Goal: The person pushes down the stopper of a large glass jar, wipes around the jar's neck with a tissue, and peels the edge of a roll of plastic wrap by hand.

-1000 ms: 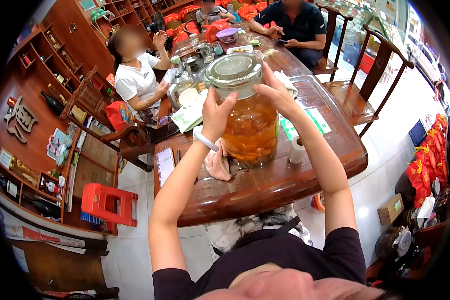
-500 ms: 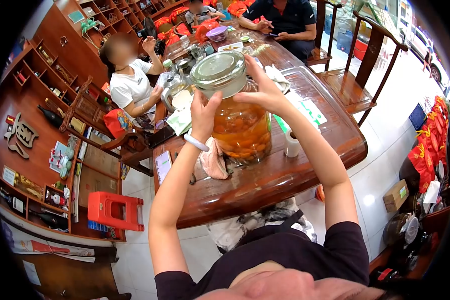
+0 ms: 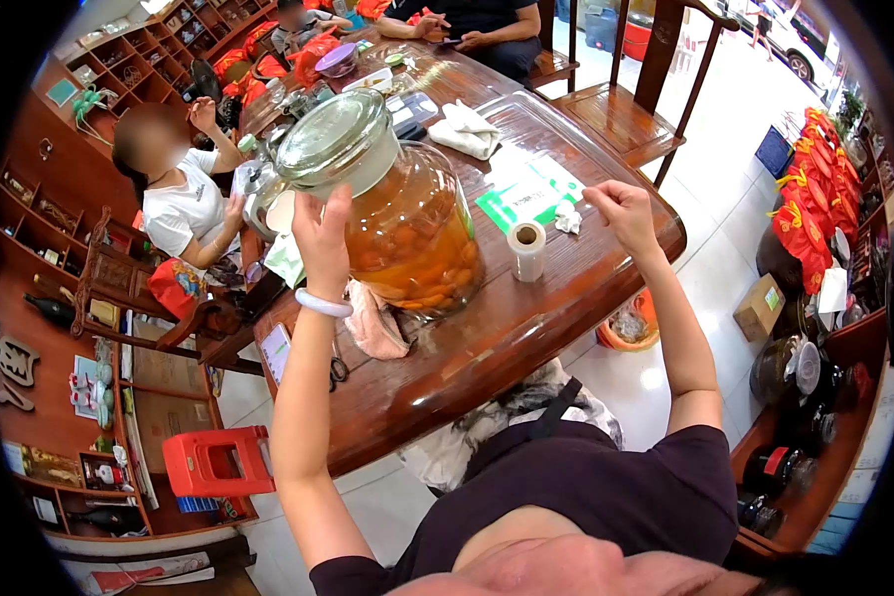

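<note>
A large glass jar (image 3: pixel 412 233) of orange-brown liquid with fruit-like pieces stands on the wooden table (image 3: pixel 447 363), its glass lid (image 3: pixel 334 137) on top. My left hand (image 3: pixel 323 233) is at the near left side of the jar's neck, just below the lid, fingers partly hidden; its grip is unclear. To the right of the jar, my right hand (image 3: pixel 623 211) is raised over the table's right edge, fingers bent together; anything between them is too small to name. Nearest to it are a crumpled white tissue (image 3: pixel 567 218), a clear roll (image 3: pixel 526 252) and a green-white sheet (image 3: pixel 529 191).
A pink cloth (image 3: pixel 375 323), scissors (image 3: pixel 339 370) and a phone (image 3: pixel 275 350) lie near the jar. A white cloth (image 3: pixel 466 130) is behind it. People sit at the left and far sides. A red stool (image 3: pixel 217 463) and an orange bin (image 3: pixel 630 323) stand on the floor.
My right hand has left the jar and moved right, past the roll. My left hand remains by the jar's neck. The view has shifted to the right.
</note>
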The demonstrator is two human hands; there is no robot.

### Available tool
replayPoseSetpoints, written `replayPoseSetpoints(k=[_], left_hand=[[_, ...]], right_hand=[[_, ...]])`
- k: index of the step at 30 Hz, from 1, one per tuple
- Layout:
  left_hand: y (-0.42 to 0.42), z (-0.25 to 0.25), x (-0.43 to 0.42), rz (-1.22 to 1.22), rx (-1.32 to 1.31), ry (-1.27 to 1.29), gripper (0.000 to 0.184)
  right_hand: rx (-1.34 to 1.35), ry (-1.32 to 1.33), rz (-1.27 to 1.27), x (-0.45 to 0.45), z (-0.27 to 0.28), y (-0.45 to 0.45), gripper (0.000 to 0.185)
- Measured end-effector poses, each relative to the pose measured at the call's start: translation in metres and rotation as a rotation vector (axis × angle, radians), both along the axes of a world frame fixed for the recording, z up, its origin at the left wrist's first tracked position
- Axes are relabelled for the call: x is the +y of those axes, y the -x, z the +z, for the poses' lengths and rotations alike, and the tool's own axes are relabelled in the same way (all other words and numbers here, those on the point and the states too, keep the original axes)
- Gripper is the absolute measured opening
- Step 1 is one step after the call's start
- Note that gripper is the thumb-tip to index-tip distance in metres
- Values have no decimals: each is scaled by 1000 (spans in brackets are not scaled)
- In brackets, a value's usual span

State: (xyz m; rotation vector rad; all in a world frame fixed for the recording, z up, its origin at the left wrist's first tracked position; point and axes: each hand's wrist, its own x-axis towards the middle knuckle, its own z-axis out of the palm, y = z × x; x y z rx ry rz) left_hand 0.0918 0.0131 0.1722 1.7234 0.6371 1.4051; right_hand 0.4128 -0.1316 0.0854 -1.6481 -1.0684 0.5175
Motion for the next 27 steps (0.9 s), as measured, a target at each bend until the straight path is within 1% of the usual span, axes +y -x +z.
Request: replayPoseSetpoints(k=[1, 3, 4, 5, 7, 8, 10, 11, 12, 13, 15, 16, 17, 18, 19, 21, 22, 23, 24, 25, 27], left_hand=[[1, -2, 2, -3, 0, 6, 39], [3, -4, 6, 20, 26, -7, 39], [1, -3, 3, 19, 7, -16, 38], [1, -4, 3, 17, 7, -15, 38], [2, -4, 4, 11, 0, -15, 38], [1, -4, 4, 9, 2, -17, 38], [0, -2, 3, -11, -19, -9, 38], [2, -3, 3, -3, -17, -17, 38], [4, -5, 5, -9, -5, -14, 38], [3, -5, 5, -16, 5, -11, 39], [0, -1, 2, -17, -6, -50, 40], [0, -2, 2, -22, -10, -40, 41], [0, -2, 2, -27, -13, -30, 42], [0, -1, 2, -14, 17, -22, 44], [1, -3, 4, 37, 60, -10, 41], [4, -4, 6, 105, 111, 11, 35], [5, -4, 5, 124, 117, 18, 33], [1, -2, 2, 95, 54, -16, 31], [2, -4, 6, 82, 63, -52, 32], [3, -7, 7, 90, 74, -41, 32], [1, -1, 1, 65, 64, -16, 35]], right_hand=[[0, 6, -3, 2, -14, -7, 17], [-281, -66, -44, 12, -51, -22, 19], [-373, -190, 39, 18, -67, -28, 25], [-373, -188, 37, 20, -67, -25, 25], [-357, 33, 12, 28, -68, -14, 28], [-469, 29, 19, 34, -79, -15, 30], [-495, 18, 25, 47, -104, -20, 29], [-520, 9, 33, 51, -103, -17, 29], [-302, -65, 25, 56, -102, -14, 25], [-304, -80, 29, 59, -100, -13, 25], [502, -242, 154, 54, -65, -2, 20], [651, -279, 176, 49, -42, 6, 20], [649, -290, 179, 45, -23, 14, 20], [698, -363, 226, 44, -6, 23, 21], [748, -435, 281, 43, 8, 32, 21], [732, -409, 352, 42, 31, 50, 20], [567, -421, 392, 43, 41, 64, 22], [402, -433, 427, 46, 49, 78, 25], [335, -458, 410, 52, 55, 94, 30], [422, -553, 474, 57, 59, 110, 33], [307, -700, 459, 82, 58, 126, 25]])
